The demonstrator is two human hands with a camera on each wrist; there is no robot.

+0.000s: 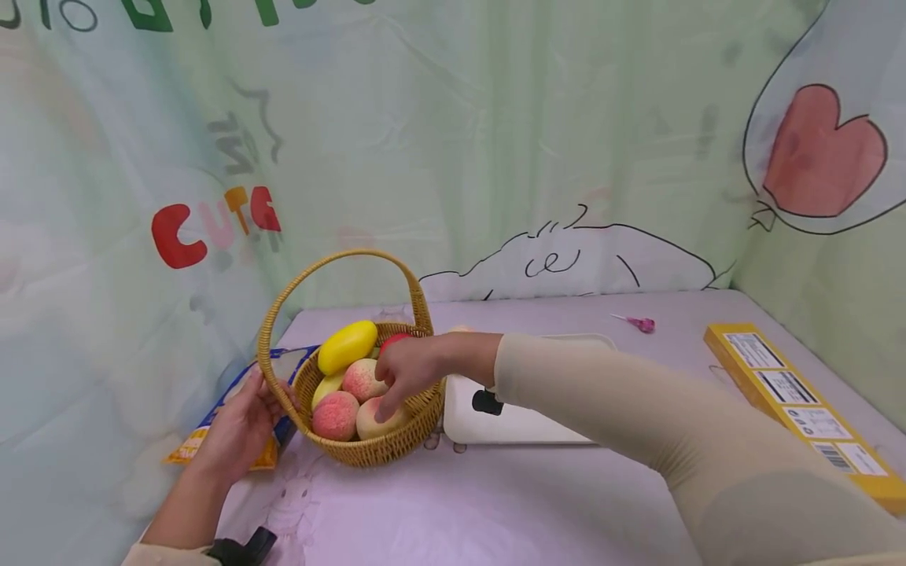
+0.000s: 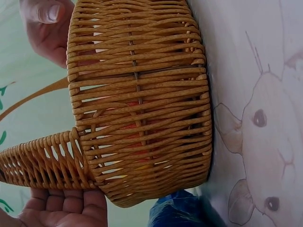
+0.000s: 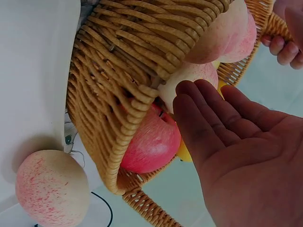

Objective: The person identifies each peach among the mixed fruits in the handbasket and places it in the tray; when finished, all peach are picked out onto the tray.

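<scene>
A wicker basket (image 1: 375, 452) with a tall handle stands on the table. My left hand (image 1: 244, 420) grips the foot of its handle on the left; its fingers (image 3: 284, 49) curl round the wicker in the right wrist view. Over the right side of the basket is my right hand (image 3: 251, 137), fingers extended and nothing in the palm. Inside lie several peaches (image 1: 336, 416), a red apple (image 3: 154, 142) and yellow fruit (image 1: 347, 347). The apple is mostly hidden behind my right hand in the head view. Another peach (image 3: 52, 189) sits outside the basket.
A white tray (image 1: 463, 417) lies right of the basket, partly under my right forearm. Blue and orange packaging (image 1: 205, 440) is left of the basket. Farther right are a small pink item with a thin stick (image 1: 642, 324) and a long yellow box (image 1: 800, 409). Printed curtains enclose the table.
</scene>
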